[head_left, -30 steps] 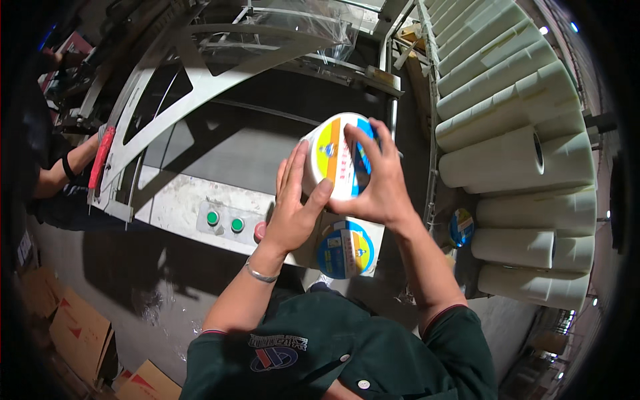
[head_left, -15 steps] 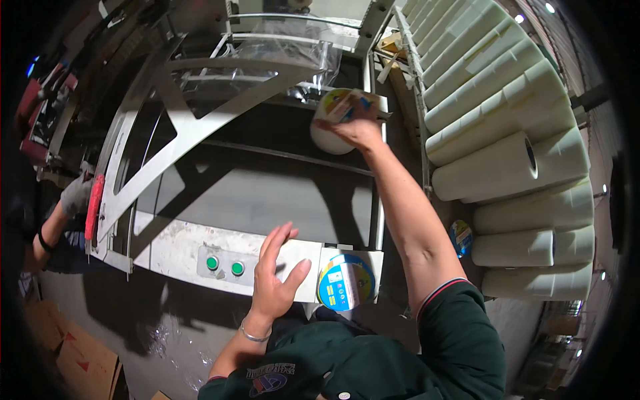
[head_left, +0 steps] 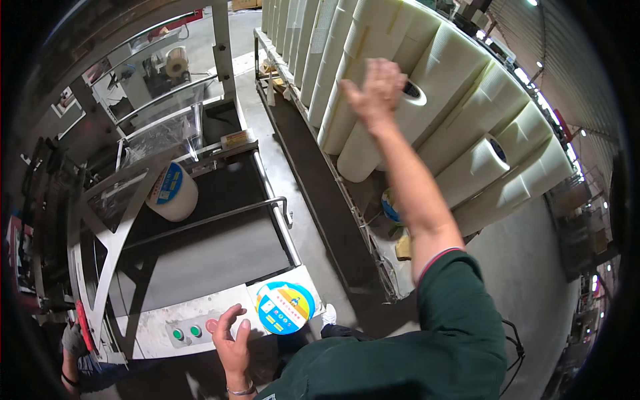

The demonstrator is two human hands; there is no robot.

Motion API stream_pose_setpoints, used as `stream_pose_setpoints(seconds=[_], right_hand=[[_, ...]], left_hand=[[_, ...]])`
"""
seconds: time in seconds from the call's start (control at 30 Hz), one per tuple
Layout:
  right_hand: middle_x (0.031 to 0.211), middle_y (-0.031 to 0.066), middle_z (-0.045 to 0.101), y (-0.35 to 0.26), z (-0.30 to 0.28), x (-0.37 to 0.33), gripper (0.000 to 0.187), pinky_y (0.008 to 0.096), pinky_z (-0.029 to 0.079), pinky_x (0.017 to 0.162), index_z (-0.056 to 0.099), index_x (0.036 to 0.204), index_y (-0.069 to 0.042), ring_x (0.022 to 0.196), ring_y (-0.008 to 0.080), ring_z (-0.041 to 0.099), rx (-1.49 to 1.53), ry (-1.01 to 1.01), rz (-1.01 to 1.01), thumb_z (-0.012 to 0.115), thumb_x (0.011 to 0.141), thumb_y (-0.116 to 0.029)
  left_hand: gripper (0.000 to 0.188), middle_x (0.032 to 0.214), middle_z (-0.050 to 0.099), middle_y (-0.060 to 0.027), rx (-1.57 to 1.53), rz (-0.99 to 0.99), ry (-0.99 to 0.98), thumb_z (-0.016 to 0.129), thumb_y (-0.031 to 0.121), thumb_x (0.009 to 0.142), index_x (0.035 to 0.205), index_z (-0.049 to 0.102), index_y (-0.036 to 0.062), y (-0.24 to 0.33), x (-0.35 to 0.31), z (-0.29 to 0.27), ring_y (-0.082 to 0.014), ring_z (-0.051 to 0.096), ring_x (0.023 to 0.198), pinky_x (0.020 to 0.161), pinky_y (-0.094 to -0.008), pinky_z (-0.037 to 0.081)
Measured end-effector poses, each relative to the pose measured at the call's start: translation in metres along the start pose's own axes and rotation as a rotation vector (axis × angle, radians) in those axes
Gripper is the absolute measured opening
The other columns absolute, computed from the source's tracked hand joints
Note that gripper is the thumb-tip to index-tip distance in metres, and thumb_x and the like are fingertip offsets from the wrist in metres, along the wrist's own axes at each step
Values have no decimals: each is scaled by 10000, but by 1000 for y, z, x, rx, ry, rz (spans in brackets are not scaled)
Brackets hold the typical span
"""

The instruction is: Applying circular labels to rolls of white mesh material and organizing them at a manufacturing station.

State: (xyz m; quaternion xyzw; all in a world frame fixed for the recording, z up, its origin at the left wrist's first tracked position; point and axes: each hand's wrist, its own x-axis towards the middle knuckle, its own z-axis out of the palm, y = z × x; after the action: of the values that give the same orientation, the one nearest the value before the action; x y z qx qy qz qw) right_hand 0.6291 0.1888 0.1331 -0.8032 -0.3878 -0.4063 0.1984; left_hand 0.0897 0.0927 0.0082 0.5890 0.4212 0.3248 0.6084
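My right hand (head_left: 377,95) reaches up to the row of white rolls at the far right, with its fingers stretched out. It is beside the dark core hole of a shorter white roll (head_left: 363,150); whether it touches the roll I cannot tell. My left hand (head_left: 233,343) hangs over the front edge of the machine, thumb and fingers apart around nothing. Next to it, a round blue and yellow label (head_left: 287,308) lies on the white front panel (head_left: 153,327). A white roll with a blue label on its end (head_left: 179,203) lies on the machine's dark bed.
Green buttons (head_left: 195,331) and a red button sit on the panel. A slanted metal frame (head_left: 123,240) with a red grip spans the machine's left side, where a co-worker's gloved hand (head_left: 75,339) is. A low rack (head_left: 320,173) carries the rolls. Plastic film (head_left: 167,140) hangs behind.
My right hand has let go of the labelled roll on the machine bed and moved right to the white rolls. The view has turned right. My left hand remains near the front panel.
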Motion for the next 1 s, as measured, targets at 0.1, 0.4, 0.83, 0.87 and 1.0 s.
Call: stream_pose_setpoints(seconds=[0.1, 0.4, 0.83, 0.87, 1.0], right_hand=[[1101, 178, 716, 143, -4, 16, 668, 462, 436, 1075, 697, 1162, -55, 1088, 361, 657, 100, -292, 99, 650, 866, -652], [949, 108, 740, 34, -184, -107, 602, 323, 554, 750, 727, 1065, -6, 862, 159, 695, 1490, -801, 777, 448, 1056, -539], [1138, 173, 674, 170, -84, -449, 543, 461, 477, 944, 654, 1246, -62, 1054, 365, 617, 8, -680, 82, 796, 795, -328], [1148, 175, 666, 199, -78, -474, 531, 461, 483, 943, 656, 1233, -64, 1055, 369, 619, -67, -787, 126, 800, 795, -329], [1190, 182, 632, 279, -61, -549, 487, 461, 505, 939, 666, 1180, -72, 1058, 383, 627, -101, -987, 211, 815, 796, -333]], left_hand=[[331, 1082, 711, -150, -18, -25, -41, 686, 84, 898, 1196, 657, -57, 4, -12, 28, -224, 656, 1065, 990, -351, 474], [542, 1403, 566, -172, -537, -19, 16, 470, 327, 1082, 1494, 415, -21, 13, -7, 130, -252, 542, 1290, 1096, -338, 407], [560, 1369, 596, -156, -919, -317, 372, 497, 395, 1060, 1444, 468, -11, -123, -171, 94, -271, 571, 1259, 1096, -396, 438], [559, 1365, 599, -154, -882, -310, 439, 500, 398, 1059, 1439, 473, -11, -120, -185, 83, -271, 573, 1256, 1096, -399, 439], [557, 1349, 612, -149, -822, -290, 556, 513, 407, 1052, 1419, 496, -11, -127, -208, 54, -270, 582, 1244, 1096, -411, 447]])
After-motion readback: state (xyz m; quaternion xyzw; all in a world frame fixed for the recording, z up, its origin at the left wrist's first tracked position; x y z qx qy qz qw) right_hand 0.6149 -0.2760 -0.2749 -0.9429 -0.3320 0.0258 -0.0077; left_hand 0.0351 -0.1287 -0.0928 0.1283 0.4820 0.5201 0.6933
